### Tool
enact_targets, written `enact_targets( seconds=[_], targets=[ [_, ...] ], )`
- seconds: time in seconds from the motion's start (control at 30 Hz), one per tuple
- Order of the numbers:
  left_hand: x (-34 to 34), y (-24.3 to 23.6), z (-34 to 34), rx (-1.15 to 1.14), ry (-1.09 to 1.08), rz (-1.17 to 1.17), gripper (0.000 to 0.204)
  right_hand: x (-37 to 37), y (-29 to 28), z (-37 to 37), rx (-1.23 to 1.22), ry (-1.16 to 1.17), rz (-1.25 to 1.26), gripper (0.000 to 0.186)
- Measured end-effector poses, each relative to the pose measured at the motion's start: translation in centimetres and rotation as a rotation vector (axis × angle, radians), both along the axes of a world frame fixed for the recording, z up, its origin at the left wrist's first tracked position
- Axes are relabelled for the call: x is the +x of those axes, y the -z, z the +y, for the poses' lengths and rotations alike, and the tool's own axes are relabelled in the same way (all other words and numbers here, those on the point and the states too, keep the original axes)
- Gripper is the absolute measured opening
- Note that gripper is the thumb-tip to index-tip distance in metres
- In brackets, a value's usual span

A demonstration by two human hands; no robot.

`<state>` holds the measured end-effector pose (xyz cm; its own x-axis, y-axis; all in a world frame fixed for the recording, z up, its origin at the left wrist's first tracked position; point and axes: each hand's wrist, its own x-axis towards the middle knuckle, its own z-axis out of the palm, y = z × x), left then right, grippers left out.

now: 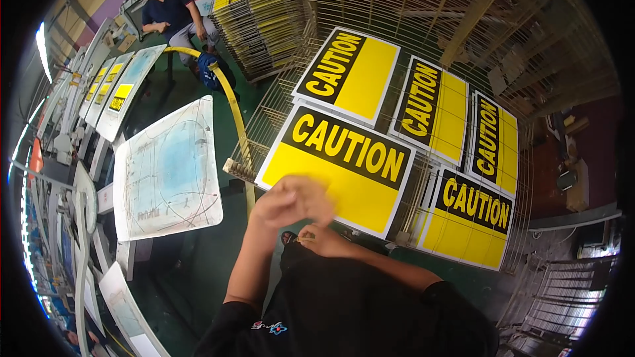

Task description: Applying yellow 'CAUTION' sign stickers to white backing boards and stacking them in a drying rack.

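On a wire rack, five yellow signs are laid out, each marked with a black band that carries one line of bold yellow capitals. The nearest sign is set at the rack's near left, its band along the far side and its lettering unobstructed. Its near edge is partly covered by the left hand, which is blurred with fingers loosely bent; whether the sign is touched cannot be told. The right hand is held just nearer and to the right, before the black shirt, its fingers curled in; whether anything is pinched cannot be told. A small coloured emblem is borne on the shirt. To the left, a white board is stained pale blue and crossed by thin lines. Farther off, similarly lettered signs are piled in a tall stack, near which a seated person is seen.
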<state>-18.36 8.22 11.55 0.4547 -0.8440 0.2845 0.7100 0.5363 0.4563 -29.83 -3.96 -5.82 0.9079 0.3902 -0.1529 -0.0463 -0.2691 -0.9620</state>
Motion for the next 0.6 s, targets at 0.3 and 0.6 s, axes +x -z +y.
enact_targets(
  seconds=[0.3,0.6],
  targets=[
    [-6.9,9.4,9.0,-0.010,-0.022,0.423,0.031,1.9,-0.5,2.7,-0.121,-0.069,0.019,0.025],
    [-5.7,6.5,11.3,0.143,-0.348,0.553,0.025,3.5,3.0,8.3,-0.009,-0.154,-0.028,0.028]
  ],
)
